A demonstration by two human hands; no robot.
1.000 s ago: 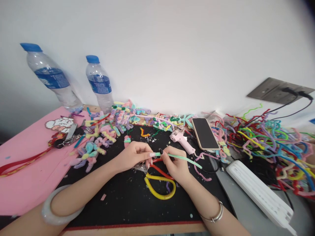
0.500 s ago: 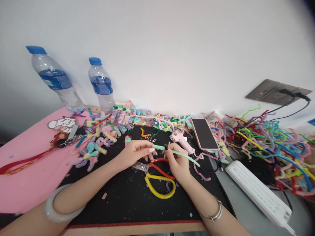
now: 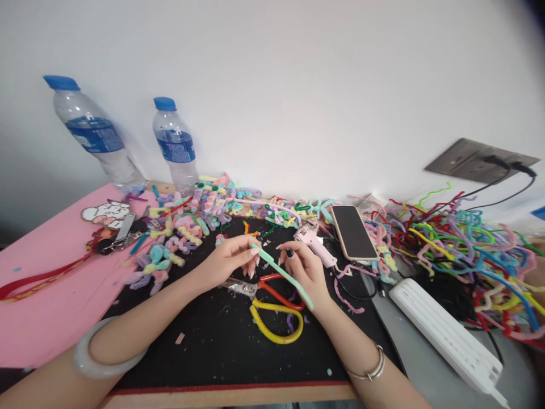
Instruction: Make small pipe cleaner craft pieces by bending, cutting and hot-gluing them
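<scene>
A mint-green pipe cleaner is pinched near its upper end between the thumb and fingers of my left hand. Its upper end looks doubled over, and the rest slants down to the right, passing in front of my right hand. The fingers of my right hand are loosely bent and apart, with no grip on the pipe cleaner showing. Below both hands, scissors with one red and one yellow handle lie on the black mat, their blades pointing left.
A pink glue gun and a phone lie behind my right hand. Tangled pipe cleaners and a white power strip are at right. Bent pipe-cleaner pieces, two bottles and keys sit at left.
My right hand has let go of the pipe cleaner. Its free end has swung downward and toward me, while my left hand keeps hold and has shifted slightly left.
</scene>
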